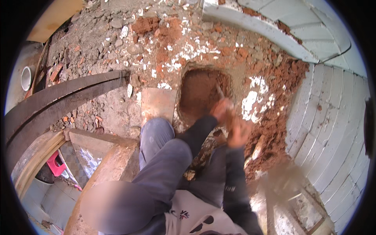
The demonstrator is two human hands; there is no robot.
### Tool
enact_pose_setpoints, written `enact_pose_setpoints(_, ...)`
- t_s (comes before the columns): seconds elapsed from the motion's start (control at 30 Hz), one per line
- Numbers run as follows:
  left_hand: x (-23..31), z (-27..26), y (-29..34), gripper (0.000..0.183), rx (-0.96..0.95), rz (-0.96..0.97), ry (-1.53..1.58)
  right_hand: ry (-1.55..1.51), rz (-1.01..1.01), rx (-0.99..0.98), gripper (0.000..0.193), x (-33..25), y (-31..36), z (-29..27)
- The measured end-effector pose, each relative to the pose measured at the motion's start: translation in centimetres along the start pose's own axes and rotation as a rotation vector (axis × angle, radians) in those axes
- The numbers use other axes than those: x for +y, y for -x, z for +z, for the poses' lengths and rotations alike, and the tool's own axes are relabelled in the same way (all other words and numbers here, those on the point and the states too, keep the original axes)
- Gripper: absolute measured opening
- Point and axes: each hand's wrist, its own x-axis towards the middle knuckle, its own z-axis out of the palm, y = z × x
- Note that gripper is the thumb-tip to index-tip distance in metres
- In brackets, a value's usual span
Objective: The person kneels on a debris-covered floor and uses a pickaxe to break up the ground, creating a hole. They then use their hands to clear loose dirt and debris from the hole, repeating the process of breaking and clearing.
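Note:
A square hole (197,92) with reddish-brown soil inside lies in front of my knees. At its right edge my left hand (222,109) is closed round a thin greyish rod-like tool (220,91), whose far end points into the hole. Just right of and nearer than it is my right hand (239,133), blurred by motion. Its fingers are smeared, so I cannot make out whether it grips the same tool or something else. A flat pinkish-brown tile (158,102) lies against the hole's left side, by my knee.
Loose red soil (276,117) is heaped on the right, beside a grey plank-like wall (327,125). A dark curved beam (66,98) juts in from the left over rubble (98,47). White flakes (188,51) dot the ground beyond the hole. A pink plastic object (56,164) shows at lower left.

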Motion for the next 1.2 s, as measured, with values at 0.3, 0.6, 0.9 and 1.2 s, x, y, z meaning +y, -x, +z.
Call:
enact_pose_setpoints(0.3,12.4,-3.4,3.7,0.026,-0.061,0.073,-0.009,-0.492,0.321,0.209,0.036,-11.2,6.5,-7.3)
enact_pose_setpoints(0.6,13.2,-4.1,-0.3,0.025,-0.052,0.136,-0.230,0.162,-0.173,-0.190,0.019,-12.4,0.6,-7.0)
enact_pose_setpoints(0.9,-1.0,-4.2,3.4,0.021,-0.166,-0.036,-0.093,-0.301,0.094,0.118,0.019,-6.7,1.6,2.5)
enact_pose_setpoints(1.2,14.8,-4.0,0.9,0.031,0.048,0.213,-0.177,-0.497,0.112,0.086,0.018,-15.9,1.3,-6.2)
